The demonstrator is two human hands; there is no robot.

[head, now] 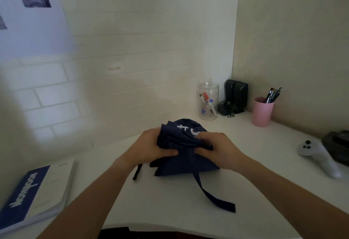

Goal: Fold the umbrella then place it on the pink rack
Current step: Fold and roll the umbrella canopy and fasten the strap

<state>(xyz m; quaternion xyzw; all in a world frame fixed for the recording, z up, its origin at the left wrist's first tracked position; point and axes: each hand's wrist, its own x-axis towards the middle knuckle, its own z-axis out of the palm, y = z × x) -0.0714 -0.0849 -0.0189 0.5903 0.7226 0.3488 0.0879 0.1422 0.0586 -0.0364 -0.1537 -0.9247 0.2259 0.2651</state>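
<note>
Two bare forearms reach in from the bottom edge over a white surface (170, 201); the left hand (153, 147) clenches the left side of a navy umbrella (181, 144), and the right hand (219, 149) pinches a gathered fold of its cloth at the middle. White lettering shows on the bunched canopy's far side; the umbrella rests on the surface between the hands, near its middle; its closing strap (213, 195) trails loose toward the camera, and a short black loop (137, 171) lies just beside it on the left.

At the near left a book with a blue cover band (32, 191) lies flat; at the far right corner stand a clear jar of markers (208, 100), a black speaker (236, 95) with tangled cable, and a pink cup of pens (262, 111); a white game controller (319, 155) lies at the right edge, touching a dark, blurred object. Behind is a white brick-pattern wall (132, 59), meeting a plain beige wall on the right; a pale poster (32, 17) hangs upper left; the room is dim.
</note>
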